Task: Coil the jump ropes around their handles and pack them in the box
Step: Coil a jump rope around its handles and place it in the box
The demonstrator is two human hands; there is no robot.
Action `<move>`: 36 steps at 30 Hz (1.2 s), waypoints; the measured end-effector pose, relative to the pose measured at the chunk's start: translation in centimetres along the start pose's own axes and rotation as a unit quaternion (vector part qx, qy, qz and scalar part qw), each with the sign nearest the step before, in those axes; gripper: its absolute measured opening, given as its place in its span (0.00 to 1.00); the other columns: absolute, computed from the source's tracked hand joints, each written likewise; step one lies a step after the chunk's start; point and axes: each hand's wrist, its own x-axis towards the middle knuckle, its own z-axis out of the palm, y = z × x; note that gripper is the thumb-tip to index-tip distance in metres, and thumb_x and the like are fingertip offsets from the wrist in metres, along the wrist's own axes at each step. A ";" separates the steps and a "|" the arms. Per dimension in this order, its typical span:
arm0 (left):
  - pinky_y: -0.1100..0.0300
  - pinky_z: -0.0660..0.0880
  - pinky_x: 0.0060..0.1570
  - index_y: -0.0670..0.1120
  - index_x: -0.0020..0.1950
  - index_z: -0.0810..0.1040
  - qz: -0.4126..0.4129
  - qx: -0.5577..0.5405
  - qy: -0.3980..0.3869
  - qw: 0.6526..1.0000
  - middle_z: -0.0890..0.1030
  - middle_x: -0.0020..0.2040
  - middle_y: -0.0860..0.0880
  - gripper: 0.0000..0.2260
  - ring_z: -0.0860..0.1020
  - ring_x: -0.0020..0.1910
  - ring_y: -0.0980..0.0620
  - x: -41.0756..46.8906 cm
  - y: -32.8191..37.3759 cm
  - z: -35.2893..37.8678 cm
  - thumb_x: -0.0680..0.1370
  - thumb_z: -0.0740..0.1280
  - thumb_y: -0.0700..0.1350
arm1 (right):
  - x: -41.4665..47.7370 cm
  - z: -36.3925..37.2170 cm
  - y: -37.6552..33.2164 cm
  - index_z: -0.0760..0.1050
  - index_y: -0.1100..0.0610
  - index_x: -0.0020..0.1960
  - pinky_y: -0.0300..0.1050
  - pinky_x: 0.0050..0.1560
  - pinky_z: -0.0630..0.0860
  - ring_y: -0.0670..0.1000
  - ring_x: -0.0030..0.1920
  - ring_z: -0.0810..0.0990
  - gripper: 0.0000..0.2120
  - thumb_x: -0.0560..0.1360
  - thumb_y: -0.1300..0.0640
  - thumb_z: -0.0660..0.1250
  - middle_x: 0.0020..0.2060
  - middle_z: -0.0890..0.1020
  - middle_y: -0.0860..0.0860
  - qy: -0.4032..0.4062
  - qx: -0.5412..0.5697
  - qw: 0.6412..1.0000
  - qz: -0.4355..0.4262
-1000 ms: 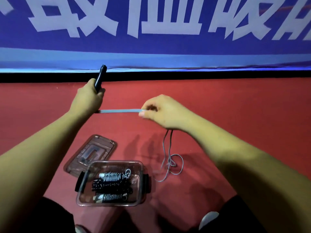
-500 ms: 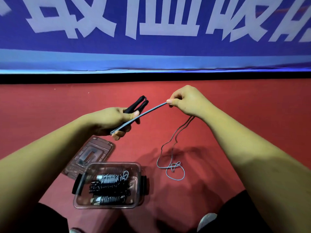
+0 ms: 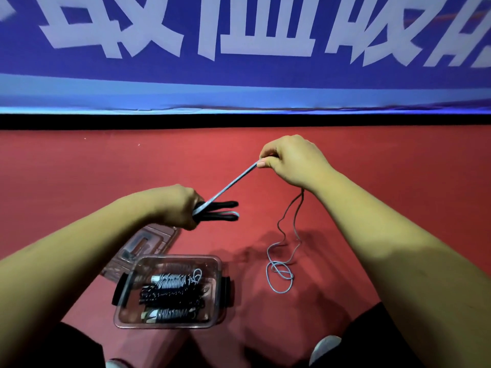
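Left hand (image 3: 176, 205) now knuckles-up, turned over since half second ago; handles (image 3: 225, 209), both black, point level to right instead of slanting up. Left hand grips both handles together. Right hand (image 3: 292, 160), higher and farther out, pinches blue-grey rope (image 3: 228, 185) between thumb and fingers, doubled strand taut from handles up to pinch. Slack hangs below right wrist, ends in loose loops on red floor (image 3: 398, 168). Clear box (image 3: 178, 257) stands open near knees, coiled ropes (image 3: 170, 293) inside; lid (image 3: 148, 243) lies just behind it. Blue banner (image 3: 239, 75) beyond.
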 end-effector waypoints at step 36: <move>0.50 0.76 0.41 0.61 0.72 0.71 -0.260 -0.071 0.259 0.928 0.82 0.45 0.37 0.24 0.82 0.42 0.37 1.5 -11.9 -0.1 0.77 0.65 0.44 | -4.1 7.7 -13.0 0.70 0.58 0.42 0.49 0.39 0.71 0.57 0.37 0.72 0.13 0.83 0.53 0.57 0.33 0.72 0.52 -0.263 0.178 0.943 -0.102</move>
